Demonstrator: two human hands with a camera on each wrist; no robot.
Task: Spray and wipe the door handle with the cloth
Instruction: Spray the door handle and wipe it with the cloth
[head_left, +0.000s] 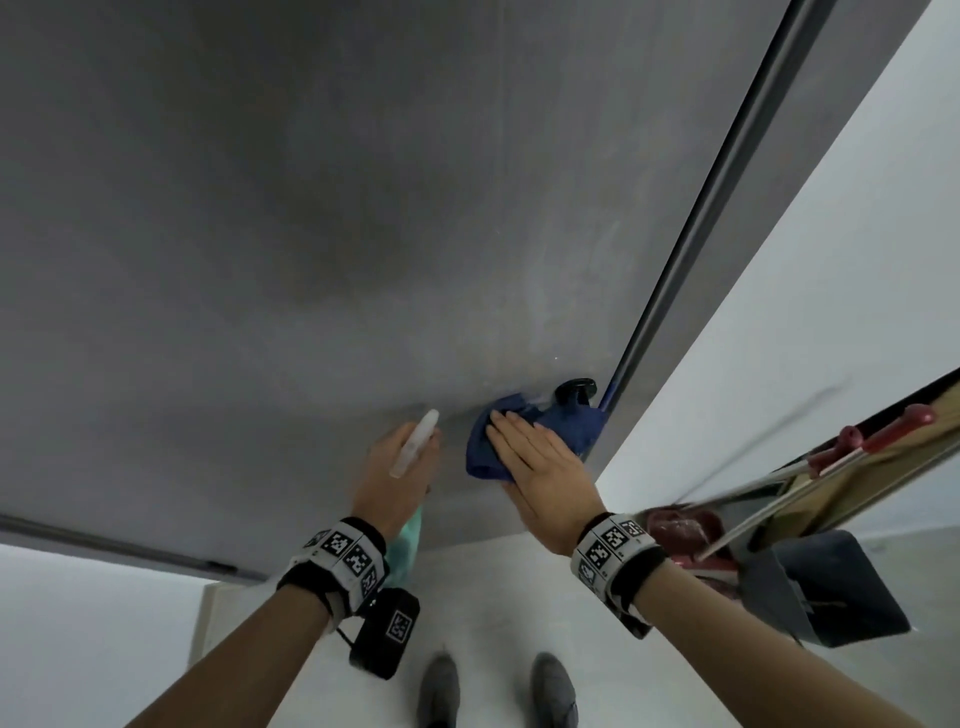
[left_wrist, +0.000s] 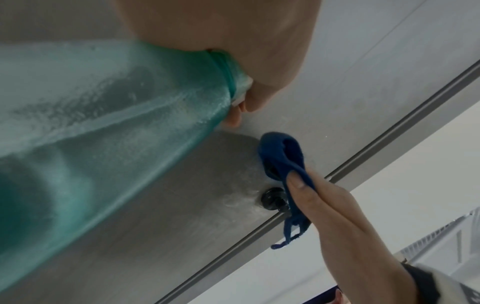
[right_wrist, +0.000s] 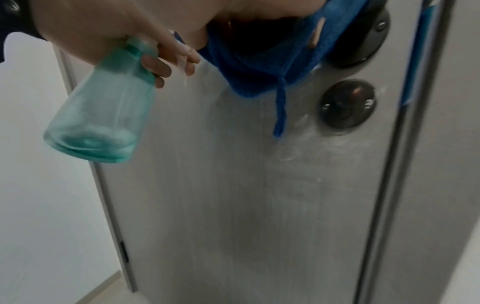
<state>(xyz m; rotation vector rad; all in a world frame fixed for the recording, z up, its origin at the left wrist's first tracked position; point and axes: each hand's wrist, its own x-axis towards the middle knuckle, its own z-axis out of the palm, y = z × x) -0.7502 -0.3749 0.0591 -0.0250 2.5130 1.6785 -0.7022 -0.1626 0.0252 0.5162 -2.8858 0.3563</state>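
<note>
A grey door (head_left: 311, 234) fills the head view. Its black door handle (head_left: 574, 388) sits near the door's right edge, and its round base (right_wrist: 363, 41) shows in the right wrist view. My right hand (head_left: 524, 447) lies flat with straight fingers, pressing a blue cloth (head_left: 491, 452) against the door just left of and below the handle. The cloth (right_wrist: 249, 67) hides the lever. My left hand (head_left: 400, 467) grips a teal spray bottle (right_wrist: 103, 115) by its neck, white nozzle (head_left: 415, 441) close to the door, left of the cloth (left_wrist: 280, 156).
A round black lock knob (right_wrist: 346, 103) sits under the handle, with wet streaks (right_wrist: 298, 148) beside it. Blue tape (right_wrist: 415, 61) runs along the door edge. A white wall (head_left: 779, 312), red-handled tools (head_left: 883, 431) and a grey dustpan (head_left: 831, 587) are to the right. My shoes (head_left: 439, 691) stand below.
</note>
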